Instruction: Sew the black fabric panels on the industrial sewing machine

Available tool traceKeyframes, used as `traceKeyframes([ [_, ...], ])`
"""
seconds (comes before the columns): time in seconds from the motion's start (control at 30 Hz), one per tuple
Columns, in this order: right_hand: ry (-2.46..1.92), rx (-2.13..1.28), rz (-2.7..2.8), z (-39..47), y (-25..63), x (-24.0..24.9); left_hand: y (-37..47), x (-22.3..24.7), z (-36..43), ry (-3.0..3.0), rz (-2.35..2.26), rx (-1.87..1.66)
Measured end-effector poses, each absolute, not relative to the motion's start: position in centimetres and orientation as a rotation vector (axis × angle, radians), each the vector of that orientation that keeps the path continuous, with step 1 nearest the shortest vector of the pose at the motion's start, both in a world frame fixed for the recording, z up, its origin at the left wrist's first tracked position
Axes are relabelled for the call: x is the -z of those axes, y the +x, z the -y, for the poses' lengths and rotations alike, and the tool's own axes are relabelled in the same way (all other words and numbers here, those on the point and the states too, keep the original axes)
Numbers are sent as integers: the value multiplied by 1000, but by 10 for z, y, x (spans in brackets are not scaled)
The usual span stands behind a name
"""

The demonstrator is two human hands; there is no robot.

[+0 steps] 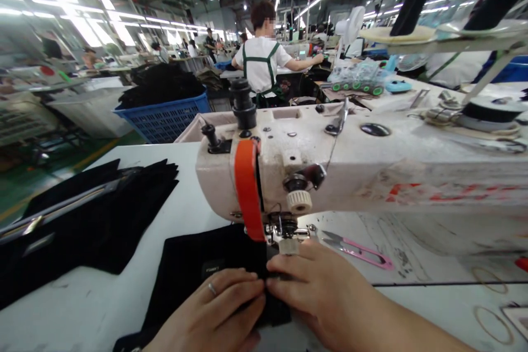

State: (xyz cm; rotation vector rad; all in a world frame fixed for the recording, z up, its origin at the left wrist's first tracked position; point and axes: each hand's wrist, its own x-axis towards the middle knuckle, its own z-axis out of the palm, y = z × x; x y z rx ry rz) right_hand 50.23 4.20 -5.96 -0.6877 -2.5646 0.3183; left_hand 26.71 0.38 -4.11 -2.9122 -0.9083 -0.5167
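Observation:
A black fabric piece (185, 264) with a small dark label (213, 268) lies under the needle area of a white sewing machine (272, 176). My left hand (218, 308), with a ring on one finger, is closed on the fabric just left of the needle, its fingers bent together. From the right, my right hand (325, 286) pinches the same fabric close to the presser foot (284, 231). The fingertips of both hands nearly meet, and the thumbs are mostly hidden. An orange strip (249, 190) covers part of the machine head.
Pink thread snips (358, 250) lie right of the needle on the machine bed. At left is a stack of black fabric pieces (94, 220) with a metal bar across it. Beyond are a blue crate (169, 115) of dark cloth and a person (259, 60) at another station.

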Motion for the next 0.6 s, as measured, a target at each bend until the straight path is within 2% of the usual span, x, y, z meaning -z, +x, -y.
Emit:
traceKeyframes([
  [0.23,-733,-323,2567,-41,497,68,267,42,-25,-3070,945,646],
  [0.6,-1059,-395,2578,-45,491,69,258,46,-70,-3119,818,689],
])
